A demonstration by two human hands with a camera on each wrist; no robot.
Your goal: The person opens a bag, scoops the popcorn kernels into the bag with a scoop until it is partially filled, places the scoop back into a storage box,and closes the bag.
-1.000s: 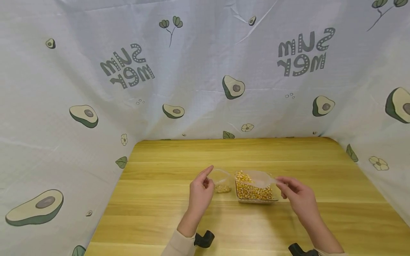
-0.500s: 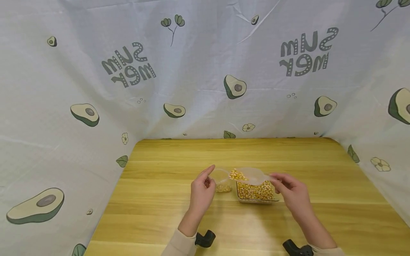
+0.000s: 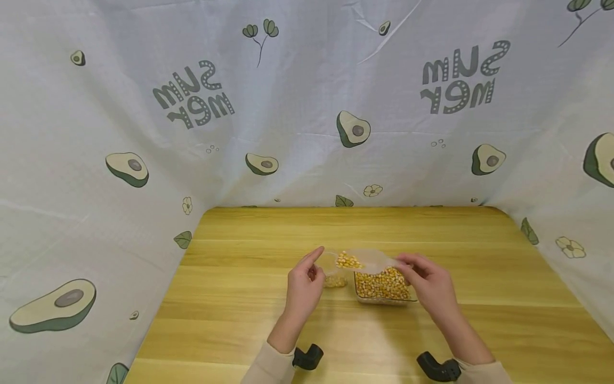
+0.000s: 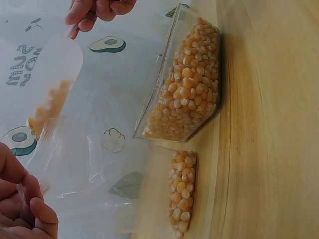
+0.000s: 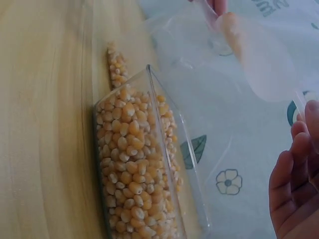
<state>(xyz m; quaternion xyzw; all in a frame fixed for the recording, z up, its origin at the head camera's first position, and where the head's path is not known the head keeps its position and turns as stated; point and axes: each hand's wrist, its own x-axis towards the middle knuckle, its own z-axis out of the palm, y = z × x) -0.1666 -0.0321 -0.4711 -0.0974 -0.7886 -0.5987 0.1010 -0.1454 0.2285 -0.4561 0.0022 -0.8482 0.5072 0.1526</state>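
Observation:
My left hand point(image 3: 305, 285) pinches the edge of a clear plastic bag point(image 4: 94, 174), which stands upright with some corn kernels point(image 4: 182, 194) at its bottom. In my right hand point(image 3: 433, 281), thumb and fingers pinch the handle of a translucent white scoop point(image 3: 373, 260). A small heap of kernels point(image 3: 348, 260) lies at the scoop's tip, which overlaps the bag's mouth in the head and left wrist views. Below the scoop, a clear rectangular container point(image 3: 381, 301) holds plenty of yellow corn kernels point(image 5: 132, 164), just right of the bag.
Bag and container stand on a wood-grain table point(image 3: 249, 298). Behind and at both sides hangs a white curtain point(image 3: 297, 96) printed with avocados. Each wrist wears a black camera mount, such as the left one point(image 3: 308, 357).
My right hand has moved left with the scoop, carrying kernels up from over the container to the bag's mouth. The left hand has stayed almost in place.

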